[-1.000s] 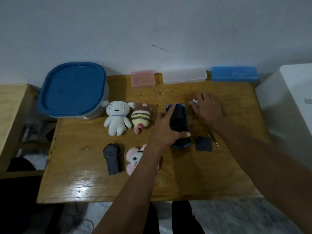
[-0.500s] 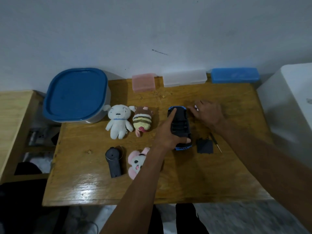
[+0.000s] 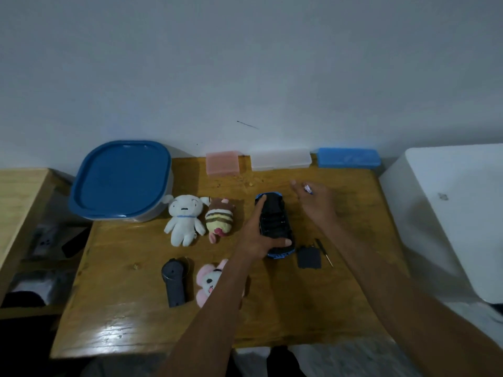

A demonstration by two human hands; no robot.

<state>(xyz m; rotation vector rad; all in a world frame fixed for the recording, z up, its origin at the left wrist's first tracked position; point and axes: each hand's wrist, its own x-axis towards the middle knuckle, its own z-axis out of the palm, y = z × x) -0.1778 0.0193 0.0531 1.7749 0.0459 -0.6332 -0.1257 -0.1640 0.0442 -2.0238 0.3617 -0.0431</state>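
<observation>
A toy car [image 3: 275, 221] lies upside down on the wooden table [image 3: 285, 308], its black underside up and blue edges showing. My left hand [image 3: 254, 238] grips it, index finger along its left side and thumb across the near end. My right hand [image 3: 317, 205] hovers just right of the car and pinches a small white, red and blue object [image 3: 308, 188], possibly a battery. A black square cover [image 3: 309, 257] and a thin screwdriver [image 3: 324, 251] lie at the car's near right.
Three plush toys sit left of the car: white [image 3: 183, 221], striped [image 3: 220, 219] and pink [image 3: 209, 281]. A dark remote [image 3: 174, 281] lies beside the pink one. A blue-lidded tub [image 3: 119, 178] and pink [image 3: 222, 163], clear [image 3: 280, 159] and blue [image 3: 348, 157] boxes line the back. A white box [image 3: 449, 213] stands at right.
My right hand has lifted off the table with the small object in its fingers and shifted slightly right. My left hand keeps its hold on the car. The view has tilted up.
</observation>
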